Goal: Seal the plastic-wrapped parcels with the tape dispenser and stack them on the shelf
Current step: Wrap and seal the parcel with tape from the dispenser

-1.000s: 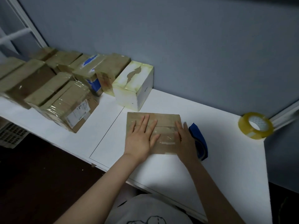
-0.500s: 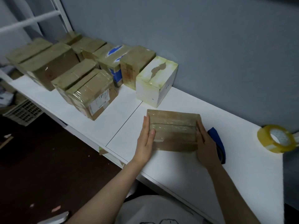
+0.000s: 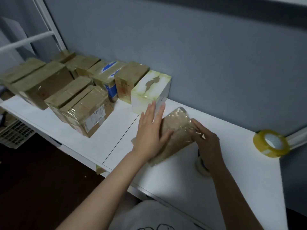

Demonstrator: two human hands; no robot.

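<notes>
Whereas the parcel (image 3: pixel 176 130) was lying flat on the table (image 3: pixel 240 180) before, it is now tilting up off it. The left hand (image 3: pixel 149 135) is pressing it with straight fingers, and the right hand (image 3: pixel 206 143) is gripping its wrapped end, half-covering a pale shape (image 3: pixel 201 166) too hidden to name.

White table (image 3: pixel 232 163) bears taped boxes (image 3: pixel 86 112), yellow tape roll (image 3: pixel 270 143), perhaps a dispenser (image 3: pixel 201 166).

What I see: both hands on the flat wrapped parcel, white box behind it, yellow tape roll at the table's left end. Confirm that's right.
Wrong on one point: the head view shows the yellow tape roll at the right end of the table, not the left. The left hand and right hand are on the flat wrapped parcel, white box behind it.
</notes>
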